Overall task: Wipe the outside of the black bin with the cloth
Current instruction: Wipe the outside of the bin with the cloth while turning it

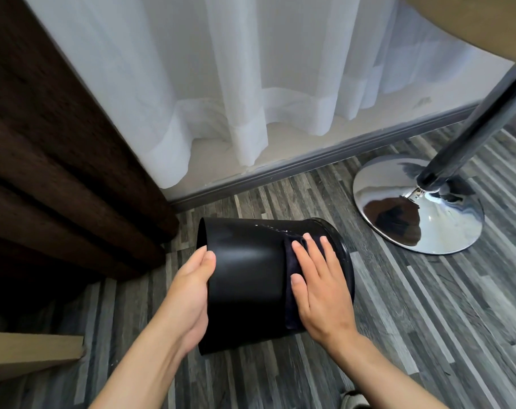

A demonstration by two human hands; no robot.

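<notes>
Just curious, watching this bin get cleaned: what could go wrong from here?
The black bin lies tipped on its side, steadied only by the left hand at one end, so it might roll. The dark cloth sits under the flat right hand, not gripped, and could slip off. White specks near the top may get missed.

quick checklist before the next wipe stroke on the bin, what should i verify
1. Black bin steadied: ok, it lies tipped on its side with the left hand gripping the left end.
2. Cloth on the outer wall: ok, the dark cloth is pressed flat under the right hand.
3. Unwiped wall left: ok, bare black surface lies to the left of the cloth.
4. Specks near the upper wall: not ok, pale marks show there.
5. Room to move: ok, the chrome table base stands apart from the bin.
6. Underside clean: cannot tell, hidden.
</notes>
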